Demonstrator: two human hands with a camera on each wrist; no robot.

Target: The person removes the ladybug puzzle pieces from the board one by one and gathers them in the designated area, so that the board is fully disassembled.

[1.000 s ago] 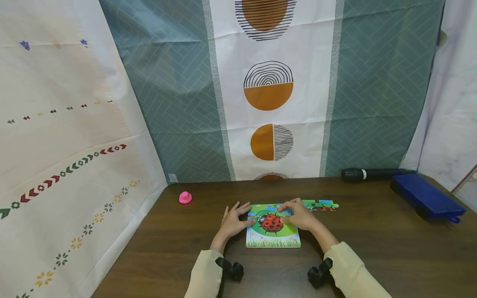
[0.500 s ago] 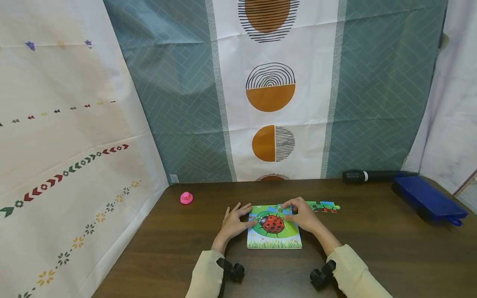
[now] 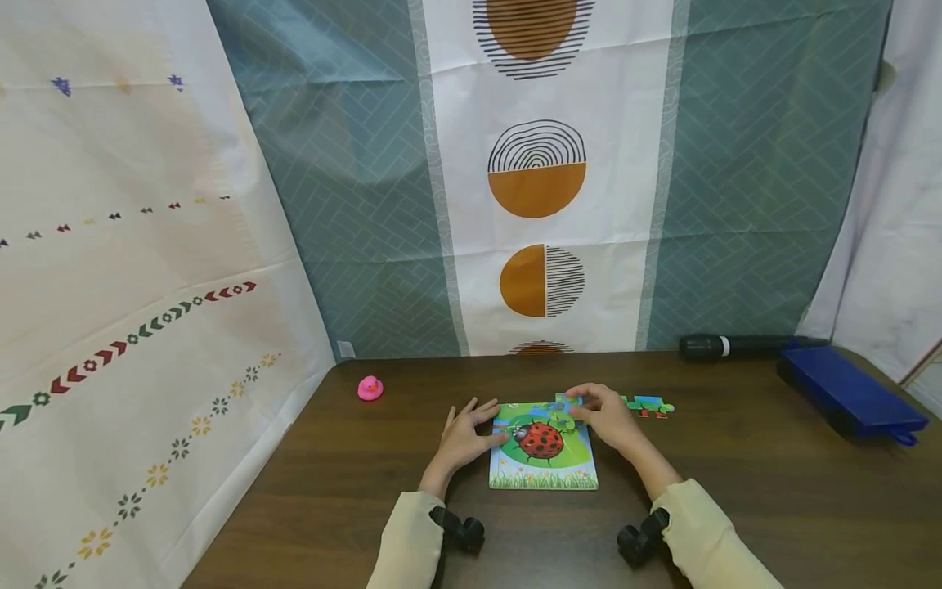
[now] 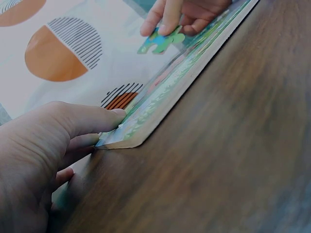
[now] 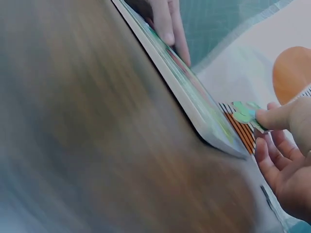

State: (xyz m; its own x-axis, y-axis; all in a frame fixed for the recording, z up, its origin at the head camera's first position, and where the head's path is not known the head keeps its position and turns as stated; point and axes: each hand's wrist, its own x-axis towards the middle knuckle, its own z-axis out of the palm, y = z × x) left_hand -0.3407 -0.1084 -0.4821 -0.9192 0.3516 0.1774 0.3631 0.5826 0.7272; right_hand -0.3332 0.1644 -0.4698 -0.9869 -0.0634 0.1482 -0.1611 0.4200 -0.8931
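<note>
A square ladybug picture board (image 3: 540, 476) with a pale thick edge lies flat on the table. At its left side, my left hand (image 3: 460, 442) has its fingers spread and its thumb (image 4: 104, 119) on the picture's edge. My right hand (image 3: 607, 419) pinches a green and blue jigsaw piece (image 4: 163, 42) between thumb and fingers. In the right wrist view the jigsaw piece (image 5: 241, 114) shows rounded green knobs, held above the board near its far right corner. Several more jigsaw pieces (image 3: 649, 404) lie behind the right hand, partly hidden by it.
A pink rubber duck (image 3: 370, 388) sits at the back left of the brown table (image 3: 353, 491). At the back right lie a black cylindrical object (image 3: 704, 347) with a white band and a blue flat object (image 3: 850, 388). Patterned curtains (image 3: 383, 204) hang behind the table.
My right hand has drawn slightly right and back, and the green and blue jigsaw piece in it now shows more clearly over the board. The left hand stays at the board's left side.
</note>
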